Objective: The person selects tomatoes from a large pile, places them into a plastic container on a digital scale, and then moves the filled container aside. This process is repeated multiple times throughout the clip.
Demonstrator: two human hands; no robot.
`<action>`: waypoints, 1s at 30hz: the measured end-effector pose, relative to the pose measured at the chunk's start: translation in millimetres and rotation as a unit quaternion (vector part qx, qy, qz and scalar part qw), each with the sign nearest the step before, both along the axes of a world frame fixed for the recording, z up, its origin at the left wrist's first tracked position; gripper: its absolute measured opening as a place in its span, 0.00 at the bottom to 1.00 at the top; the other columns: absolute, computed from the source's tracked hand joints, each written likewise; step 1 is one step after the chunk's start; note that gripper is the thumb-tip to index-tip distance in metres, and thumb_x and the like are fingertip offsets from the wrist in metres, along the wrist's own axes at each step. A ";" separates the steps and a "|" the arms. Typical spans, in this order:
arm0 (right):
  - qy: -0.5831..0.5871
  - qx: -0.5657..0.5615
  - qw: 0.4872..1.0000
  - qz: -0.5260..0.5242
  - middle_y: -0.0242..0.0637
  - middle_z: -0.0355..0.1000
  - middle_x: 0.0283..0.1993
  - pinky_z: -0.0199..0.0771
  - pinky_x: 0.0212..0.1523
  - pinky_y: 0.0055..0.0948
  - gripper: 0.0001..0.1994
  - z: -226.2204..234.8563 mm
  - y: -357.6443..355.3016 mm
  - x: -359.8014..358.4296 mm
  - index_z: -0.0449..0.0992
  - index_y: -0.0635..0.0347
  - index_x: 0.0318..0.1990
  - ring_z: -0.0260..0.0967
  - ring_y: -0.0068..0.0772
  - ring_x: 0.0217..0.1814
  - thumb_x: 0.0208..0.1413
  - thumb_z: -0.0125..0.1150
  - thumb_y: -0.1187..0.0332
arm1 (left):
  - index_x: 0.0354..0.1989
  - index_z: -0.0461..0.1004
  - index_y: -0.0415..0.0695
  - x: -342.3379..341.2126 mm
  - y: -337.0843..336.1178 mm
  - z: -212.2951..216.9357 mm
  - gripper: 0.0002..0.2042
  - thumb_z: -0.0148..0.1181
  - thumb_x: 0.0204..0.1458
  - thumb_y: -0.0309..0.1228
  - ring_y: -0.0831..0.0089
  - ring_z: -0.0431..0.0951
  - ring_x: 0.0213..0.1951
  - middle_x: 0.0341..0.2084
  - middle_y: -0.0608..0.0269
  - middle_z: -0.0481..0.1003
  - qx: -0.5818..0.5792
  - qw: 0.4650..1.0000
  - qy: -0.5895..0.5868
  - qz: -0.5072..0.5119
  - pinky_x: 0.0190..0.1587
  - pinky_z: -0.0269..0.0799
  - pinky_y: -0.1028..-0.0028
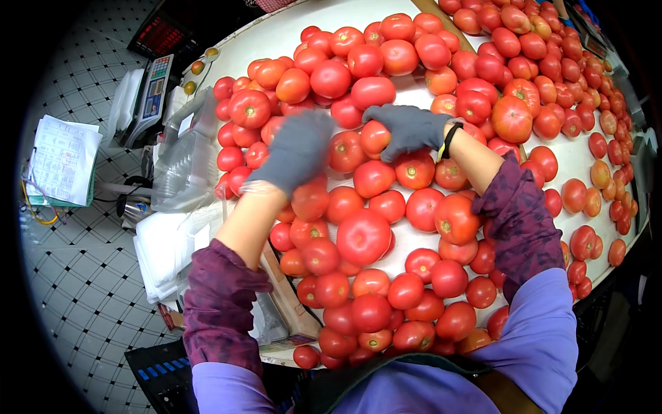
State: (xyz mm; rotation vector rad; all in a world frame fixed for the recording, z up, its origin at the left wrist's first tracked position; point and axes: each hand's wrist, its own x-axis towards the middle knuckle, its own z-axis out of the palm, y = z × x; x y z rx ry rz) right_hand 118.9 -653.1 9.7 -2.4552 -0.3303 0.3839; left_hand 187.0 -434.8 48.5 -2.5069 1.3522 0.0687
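Note:
Red tomatoes cover much of a white table, spread loosely and piled in places. My right hand (410, 130), in a grey glove, is closed around a tomato (374, 138) near the middle of the table. Left of it, my left hand (298, 150), also gloved in grey, is smeared by motion over the tomatoes; its fingers cannot be made out. A tomato (347, 151) lies between the two hands. In front of them rests a large tomato (363, 237) among several others.
Clear plastic containers (185, 148) and white trays (164, 255) stand along the table's left edge. Beyond them is a scale (149, 96) with a keypad. Papers on a clipboard (63, 160) hang farther left. A wooden divider (448, 24) borders another tomato heap at the right.

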 end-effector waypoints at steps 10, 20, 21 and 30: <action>-0.092 0.052 0.993 0.048 0.46 0.69 0.44 0.69 0.48 0.41 0.30 38.3 19.7 -79.8 0.67 0.54 0.55 0.68 0.49 0.47 0.38 0.64 0.69 | 0.47 0.67 0.48 -23.5 -39.4 -57.2 0.19 0.59 0.44 0.28 0.59 0.76 0.39 0.42 0.52 0.68 0.001 1.000 0.011 0.002 0.35 0.75 0.62; 0.033 0.021 0.997 0.059 0.50 0.71 0.41 0.72 0.40 0.43 0.23 46.3 27.9 -121.5 0.70 0.58 0.48 0.72 0.51 0.40 0.45 0.62 0.56 | 0.60 0.64 0.44 -26.0 41.7 7.5 0.32 0.62 0.40 0.33 0.68 0.67 0.54 0.53 0.59 0.66 -0.386 0.597 0.689 0.140 0.56 0.65 0.69; 0.005 0.020 0.996 0.087 0.49 0.70 0.39 0.72 0.38 0.44 0.21 42.7 34.8 -124.2 0.71 0.59 0.45 0.72 0.51 0.38 0.46 0.62 0.56 | 0.60 0.62 0.40 -31.5 44.9 8.0 0.34 0.61 0.38 0.30 0.65 0.65 0.58 0.54 0.54 0.66 -0.359 0.566 0.727 0.151 0.60 0.61 0.66; 0.030 0.039 0.993 0.104 0.46 0.70 0.41 0.72 0.37 0.41 0.19 54.0 48.7 -178.1 0.70 0.60 0.45 0.72 0.47 0.38 0.50 0.60 0.57 | 0.53 0.66 0.42 -85.2 3.8 3.1 0.33 0.68 0.36 0.42 0.53 0.71 0.50 0.49 0.47 0.67 -0.276 0.889 0.324 0.169 0.54 0.67 0.62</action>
